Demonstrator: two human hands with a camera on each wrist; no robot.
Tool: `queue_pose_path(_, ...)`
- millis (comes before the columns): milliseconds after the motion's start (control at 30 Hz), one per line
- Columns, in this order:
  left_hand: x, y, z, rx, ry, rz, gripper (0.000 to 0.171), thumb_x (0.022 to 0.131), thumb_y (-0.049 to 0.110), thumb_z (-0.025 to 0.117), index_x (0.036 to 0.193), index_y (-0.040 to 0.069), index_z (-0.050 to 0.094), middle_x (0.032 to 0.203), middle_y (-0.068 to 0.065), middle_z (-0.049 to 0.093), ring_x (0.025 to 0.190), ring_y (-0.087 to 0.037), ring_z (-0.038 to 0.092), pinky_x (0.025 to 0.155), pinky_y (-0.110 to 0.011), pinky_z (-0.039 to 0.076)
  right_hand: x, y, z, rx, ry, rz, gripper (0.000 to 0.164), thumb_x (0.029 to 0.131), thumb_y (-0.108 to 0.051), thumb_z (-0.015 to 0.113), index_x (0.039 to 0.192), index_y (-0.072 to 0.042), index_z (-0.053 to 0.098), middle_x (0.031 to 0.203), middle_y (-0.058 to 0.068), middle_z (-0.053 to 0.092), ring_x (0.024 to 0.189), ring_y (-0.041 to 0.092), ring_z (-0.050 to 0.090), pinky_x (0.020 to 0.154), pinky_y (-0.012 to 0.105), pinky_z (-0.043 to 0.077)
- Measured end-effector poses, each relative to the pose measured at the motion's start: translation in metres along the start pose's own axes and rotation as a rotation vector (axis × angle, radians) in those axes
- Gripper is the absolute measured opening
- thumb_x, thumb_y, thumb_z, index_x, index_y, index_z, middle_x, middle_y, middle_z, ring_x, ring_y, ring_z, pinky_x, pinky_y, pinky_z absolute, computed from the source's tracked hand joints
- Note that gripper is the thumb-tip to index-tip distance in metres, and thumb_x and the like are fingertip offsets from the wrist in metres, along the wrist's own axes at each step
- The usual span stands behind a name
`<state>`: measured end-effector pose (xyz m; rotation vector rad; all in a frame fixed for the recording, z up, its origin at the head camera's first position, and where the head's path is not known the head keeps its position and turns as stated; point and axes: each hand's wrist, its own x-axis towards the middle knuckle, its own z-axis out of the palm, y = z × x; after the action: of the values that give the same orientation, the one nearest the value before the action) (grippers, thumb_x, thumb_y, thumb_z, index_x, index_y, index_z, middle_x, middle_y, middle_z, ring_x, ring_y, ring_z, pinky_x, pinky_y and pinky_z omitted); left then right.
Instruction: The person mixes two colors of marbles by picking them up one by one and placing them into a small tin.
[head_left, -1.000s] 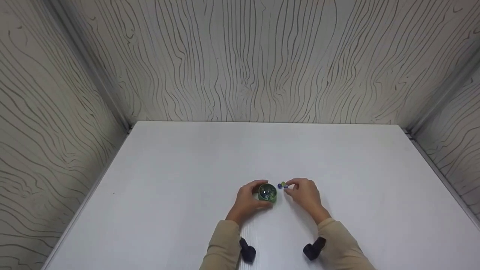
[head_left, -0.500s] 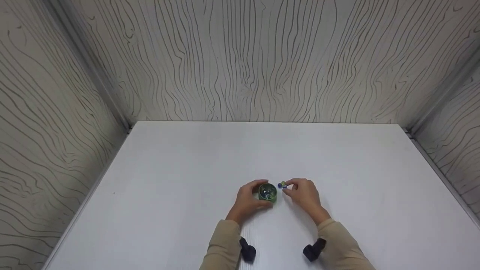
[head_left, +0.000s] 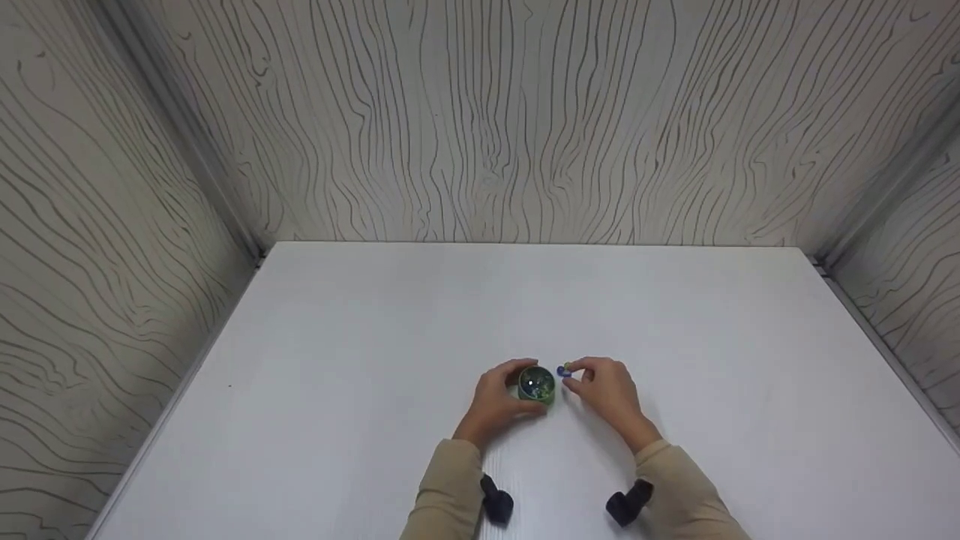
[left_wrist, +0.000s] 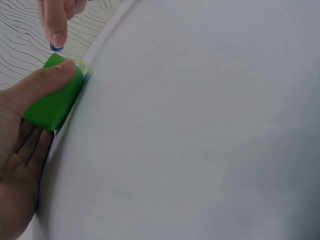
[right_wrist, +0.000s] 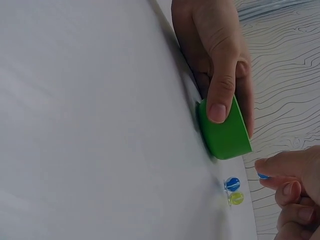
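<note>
My left hand (head_left: 496,401) grips a small green cup (right_wrist: 226,134) standing on the white table, thumb on the near side and fingers behind. Glassy marbles (head_left: 536,384) show inside the cup in the head view. Just to the right, my right hand (head_left: 609,391) pinches a blue marble (right_wrist: 263,175) between thumb and index finger, clear of the table in the right wrist view. A second blue marble (right_wrist: 233,184) and a yellow-green marble (right_wrist: 236,198) lie side by side on the table near the cup. My fingers partly cover the pinched marble.
The white table (head_left: 375,315) stretches out around both hands. Wood-patterned panels (head_left: 487,120) rise behind it and at both sides. A dark camera mount sits on each wrist, the left mount (head_left: 496,502) and the right mount (head_left: 628,502).
My right hand has shifted slightly left toward the cup, with the pinched blue marble overlapping the loose ones more. The left hand and cup have stayed in place.
</note>
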<state>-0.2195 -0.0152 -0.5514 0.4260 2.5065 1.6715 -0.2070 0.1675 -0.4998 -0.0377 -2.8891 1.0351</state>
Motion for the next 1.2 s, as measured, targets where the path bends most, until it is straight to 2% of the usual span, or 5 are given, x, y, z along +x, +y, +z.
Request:
queue_pose_path(200,0.0,0.0,0.001,-0.022,0.001,-0.01,0.068,0.066,0.014,0.087,0.128,0.014,0.06,0.129,-0.004,0.065,0.124,-0.021,0.059,0.113,-0.039,0.045,-0.002,-0.002,0.0,0.0,0.003,-0.008,0.017,0.079,-0.011,0.075,0.096,-0.007,0.076,0.058,-0.002,0.051,0.056,0.009,0.041,0.047,0.017,0.027)
queue_pose_path(700,0.0,-0.002,0.0,-0.007,0.0,0.019,0.065,0.068,0.015,0.086,0.127,0.014,0.061,0.128,-0.003,0.066,0.123,-0.02,0.06,0.112,-0.036,0.046,-0.006,-0.009,0.004,0.019,0.014,-0.047,0.013,0.078,-0.009,0.076,0.092,-0.007,0.076,0.058,-0.002,0.051,0.056,0.008,0.041,0.047,0.016,0.027)
queue_pose_path(1200,0.001,-0.002,0.001,-0.027,0.0,0.008,0.064,0.067,0.014,0.086,0.126,0.015,0.062,0.128,-0.002,0.066,0.124,-0.02,0.059,0.113,-0.037,0.045,-0.007,-0.011,0.008,0.023,0.003,-0.056,0.012,0.078,-0.008,0.075,0.09,-0.006,0.076,0.058,-0.002,0.052,0.056,0.008,0.041,0.048,0.016,0.028)
